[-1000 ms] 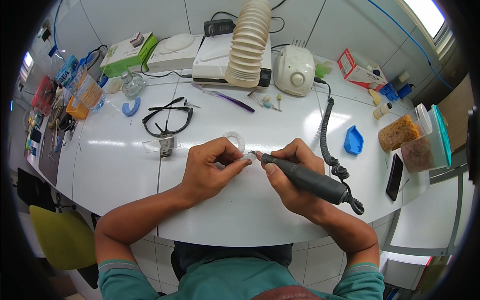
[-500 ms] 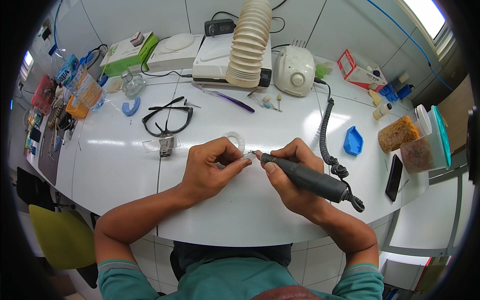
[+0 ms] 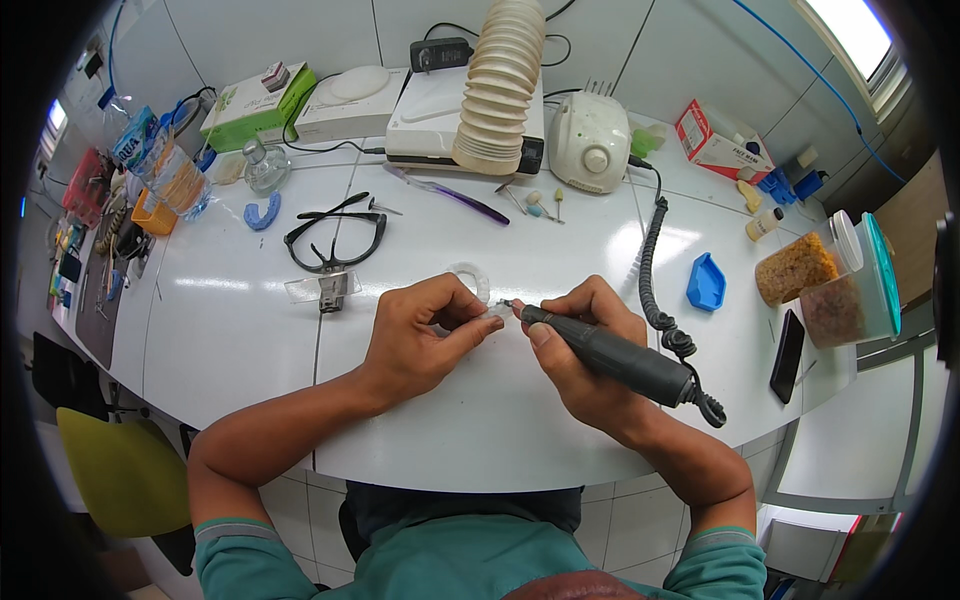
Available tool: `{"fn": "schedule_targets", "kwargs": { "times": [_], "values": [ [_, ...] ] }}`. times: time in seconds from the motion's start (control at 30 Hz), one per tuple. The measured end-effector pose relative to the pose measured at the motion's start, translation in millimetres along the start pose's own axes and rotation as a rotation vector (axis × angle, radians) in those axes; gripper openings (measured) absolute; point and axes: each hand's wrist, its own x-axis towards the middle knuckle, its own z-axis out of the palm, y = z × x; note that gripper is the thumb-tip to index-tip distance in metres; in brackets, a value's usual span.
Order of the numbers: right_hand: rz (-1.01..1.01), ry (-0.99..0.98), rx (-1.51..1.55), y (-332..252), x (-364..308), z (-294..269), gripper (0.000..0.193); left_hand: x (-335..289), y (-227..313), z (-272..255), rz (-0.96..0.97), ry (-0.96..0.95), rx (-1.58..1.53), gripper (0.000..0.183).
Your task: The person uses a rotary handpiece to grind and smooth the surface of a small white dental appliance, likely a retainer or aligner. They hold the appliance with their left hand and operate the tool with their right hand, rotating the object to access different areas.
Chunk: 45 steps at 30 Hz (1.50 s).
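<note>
My left hand (image 3: 420,330) is closed, pinching a small clear plastic dental tray (image 3: 496,312) between thumb and fingertips. My right hand (image 3: 598,398) wraps round a dark grey rotary handpiece (image 3: 620,358), gripped like a pen. Its narrow tip points left and meets the edge of the clear tray, or nearly so; contact is too small to tell. Just beyond my left fingertips shows a clear curved arch (image 3: 470,272); whether it is joined to the held piece I cannot tell. From the handpiece's rear end a coiled black cord (image 3: 652,270) runs up to a white control unit (image 3: 590,142).
A ribbed suction hose (image 3: 497,95) hangs over a white box at the back. Left lie black-framed magnifier glasses (image 3: 336,245) and a blue dental mould (image 3: 262,212). Right are a blue tray (image 3: 706,283), a phone (image 3: 788,356) and tubs of granules (image 3: 800,268). Several small burs (image 3: 535,203) lie behind.
Both hands stay almost in place. The handpiece's rear end has dipped very slightly; the left hand's pinch on the clear dental tray is the same.
</note>
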Motion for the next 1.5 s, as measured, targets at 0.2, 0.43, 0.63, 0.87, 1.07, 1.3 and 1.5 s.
{"fn": "schedule_targets", "kwargs": {
  "times": [0.2,0.43,0.63,0.87,1.07,1.3,1.5],
  "values": [
    [-0.011,-0.007,-0.025,-2.1,0.4,-0.2,0.024,0.1,0.9,-0.2,0.009,-0.001,0.007,0.015],
    [-0.021,-0.008,-0.018,-2.3,0.7,0.8,0.024,0.1,1.4,0.3,0.008,0.003,-0.008,0.015],
    [-0.025,-0.016,-0.016,-3.0,1.2,0.5,0.024,-0.2,0.8,0.5,0.015,0.006,-0.01,0.015],
    [-0.011,-0.005,-0.002,-4.0,0.0,1.5,0.024,0.3,2.1,0.9,0.036,0.004,-0.005,0.015],
    [-0.011,0.032,0.02,-0.3,-0.7,2.5,0.024,1.1,4.4,-0.1,-0.008,0.009,-0.013,0.017],
    [-0.005,0.011,-0.033,-4.6,0.7,0.5,0.023,1.7,3.5,0.1,-0.039,0.012,-0.01,0.018],
    [0.011,-0.035,-0.054,-8.5,1.1,-1.0,0.022,1.6,2.1,0.5,-0.026,0.01,-0.027,0.018]
  ]
}}
